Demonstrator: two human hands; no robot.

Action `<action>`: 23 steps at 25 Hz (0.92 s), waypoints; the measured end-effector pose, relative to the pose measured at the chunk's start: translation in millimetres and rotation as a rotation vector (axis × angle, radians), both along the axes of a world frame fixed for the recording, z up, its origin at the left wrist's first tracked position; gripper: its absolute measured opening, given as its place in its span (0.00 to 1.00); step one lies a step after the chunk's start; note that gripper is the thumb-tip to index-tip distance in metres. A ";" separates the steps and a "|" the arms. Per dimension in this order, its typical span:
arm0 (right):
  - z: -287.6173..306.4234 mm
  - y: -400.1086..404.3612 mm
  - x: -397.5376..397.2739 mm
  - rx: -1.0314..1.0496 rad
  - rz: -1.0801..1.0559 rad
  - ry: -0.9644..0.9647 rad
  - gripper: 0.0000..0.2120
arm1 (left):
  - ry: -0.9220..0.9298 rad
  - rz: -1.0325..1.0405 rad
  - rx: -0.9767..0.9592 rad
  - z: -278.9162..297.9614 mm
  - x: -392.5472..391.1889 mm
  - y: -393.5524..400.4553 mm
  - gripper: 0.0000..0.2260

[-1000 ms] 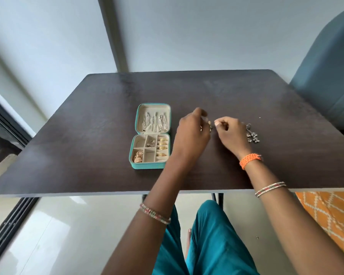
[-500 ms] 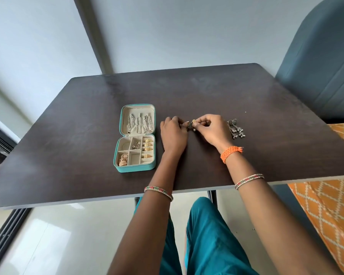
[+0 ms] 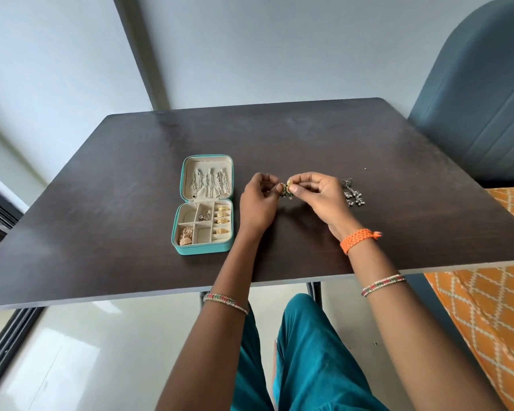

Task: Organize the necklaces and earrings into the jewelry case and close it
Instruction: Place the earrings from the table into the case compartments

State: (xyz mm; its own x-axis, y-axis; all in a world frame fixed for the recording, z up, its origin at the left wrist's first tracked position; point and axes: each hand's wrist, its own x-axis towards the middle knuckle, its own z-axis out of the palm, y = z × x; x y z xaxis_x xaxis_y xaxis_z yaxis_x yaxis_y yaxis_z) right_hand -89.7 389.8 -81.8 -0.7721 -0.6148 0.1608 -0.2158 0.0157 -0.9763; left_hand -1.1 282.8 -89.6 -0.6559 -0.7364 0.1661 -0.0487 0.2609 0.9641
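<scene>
Light: soft, even daylight all around me.
Glare: pale sheen on the floor tiles [image 3: 72, 351] at my left.
Shadows: faint under my hands on the table [image 3: 309, 137].
Distortion: wide-angle bending at the edges.
Focus: mostly sharp.

left hand [image 3: 257, 200], right hand [image 3: 318, 192], fingertips apparently pinched, nearly touching

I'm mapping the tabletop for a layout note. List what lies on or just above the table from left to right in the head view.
Open teal jewelry case → left hand → small gold and green earring pinched between both hands → right hand → loose silver earrings lying on the dark table.
</scene>
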 end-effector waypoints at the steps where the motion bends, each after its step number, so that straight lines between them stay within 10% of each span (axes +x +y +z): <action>1: 4.4 4.2 6.1 -0.037 0.018 -0.055 0.05 | 0.088 -0.035 0.107 1.5 6.3 4.4 0.06; 12: 53.3 25.0 73.2 -0.127 0.089 -0.248 0.05 | 0.341 -0.159 0.159 46.6 75.4 37.2 0.03; 23: 94.1 34.7 93.1 -0.193 0.128 -0.181 0.05 | 0.580 -0.136 0.632 79.6 98.9 46.3 0.08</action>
